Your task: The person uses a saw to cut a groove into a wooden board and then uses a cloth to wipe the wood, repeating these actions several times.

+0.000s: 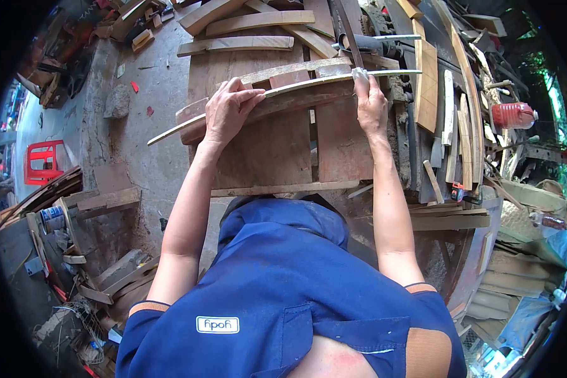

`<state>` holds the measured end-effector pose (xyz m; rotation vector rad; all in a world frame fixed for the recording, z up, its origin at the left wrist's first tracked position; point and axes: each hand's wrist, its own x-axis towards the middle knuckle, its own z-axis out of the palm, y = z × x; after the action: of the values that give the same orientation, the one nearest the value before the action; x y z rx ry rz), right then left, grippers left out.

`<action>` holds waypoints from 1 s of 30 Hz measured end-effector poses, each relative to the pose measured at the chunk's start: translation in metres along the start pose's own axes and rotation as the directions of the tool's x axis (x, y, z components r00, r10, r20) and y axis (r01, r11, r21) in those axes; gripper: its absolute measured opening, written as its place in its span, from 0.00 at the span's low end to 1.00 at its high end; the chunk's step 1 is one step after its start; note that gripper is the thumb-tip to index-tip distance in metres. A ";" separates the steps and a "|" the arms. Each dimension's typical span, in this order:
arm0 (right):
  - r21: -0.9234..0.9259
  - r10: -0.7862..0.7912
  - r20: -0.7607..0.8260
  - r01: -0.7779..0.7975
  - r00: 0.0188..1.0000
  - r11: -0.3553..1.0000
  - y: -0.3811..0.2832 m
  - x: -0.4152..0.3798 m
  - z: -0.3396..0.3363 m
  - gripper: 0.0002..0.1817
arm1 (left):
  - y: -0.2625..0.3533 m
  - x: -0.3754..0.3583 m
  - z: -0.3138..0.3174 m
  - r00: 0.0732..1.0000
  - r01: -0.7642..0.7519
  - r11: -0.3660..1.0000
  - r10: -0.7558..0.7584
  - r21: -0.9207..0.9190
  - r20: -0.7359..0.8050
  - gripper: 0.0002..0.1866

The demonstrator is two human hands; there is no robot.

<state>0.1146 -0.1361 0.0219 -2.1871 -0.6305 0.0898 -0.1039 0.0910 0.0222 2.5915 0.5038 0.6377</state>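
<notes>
A long thin pale strip (309,82) runs across the wooden bench (258,160), slanting from lower left to upper right. My left hand (227,108) is closed on the strip left of its middle, thumb and fingers pinching it. Near the strip's right part, my right hand (370,101) is closed on a small whitish crumpled piece (360,74), which touches the strip. Behind and under the strip lies a curved wooden piece (277,104) with blocks along it.
Curved boards (252,44) are stacked at the back of the bench. More planks (426,85) and a red bottle (513,116) are on the right. A red plastic chair (42,162) stands at the left; scrap wood (110,198) lies nearer.
</notes>
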 end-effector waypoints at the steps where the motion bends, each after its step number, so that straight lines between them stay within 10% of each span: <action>1: 0.000 -0.001 0.001 0.001 1.000 1.000 0.003 0.001 0.002 0.25 | 0.000 0.000 0.000 1.000 0.018 1.000 -0.018 -0.004 0.008 0.10; 30: -0.014 0.022 -0.042 -0.023 0.999 1.000 0.023 -0.009 0.012 0.25 | 0.008 -0.017 0.017 0.992 0.033 0.998 -0.026 0.054 -0.126 0.08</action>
<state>0.1127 -0.1439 -0.0042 -2.2041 -0.5850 0.0517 -0.1072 0.0714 0.0064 2.6023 0.6067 0.7913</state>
